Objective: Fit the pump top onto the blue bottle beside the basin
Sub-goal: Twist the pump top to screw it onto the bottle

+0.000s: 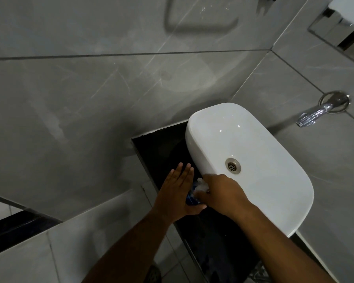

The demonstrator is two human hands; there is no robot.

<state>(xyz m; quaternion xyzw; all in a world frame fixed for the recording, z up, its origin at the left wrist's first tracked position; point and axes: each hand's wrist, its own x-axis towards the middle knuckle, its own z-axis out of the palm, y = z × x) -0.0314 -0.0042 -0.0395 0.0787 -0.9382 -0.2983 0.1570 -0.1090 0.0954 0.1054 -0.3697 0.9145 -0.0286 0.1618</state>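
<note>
A blue bottle stands on the black counter just left of the white basin, mostly hidden between my hands. My left hand rests flat against the bottle's left side, fingers straight and together, thumb under its base side. My right hand is closed over the whitish pump top at the bottle's neck. How the top sits on the neck is hidden by my fingers.
A chrome wall tap juts out over the basin's right side. The drain sits in the basin floor. Grey tiled walls surround the counter, and a mirror edge shows at the top right.
</note>
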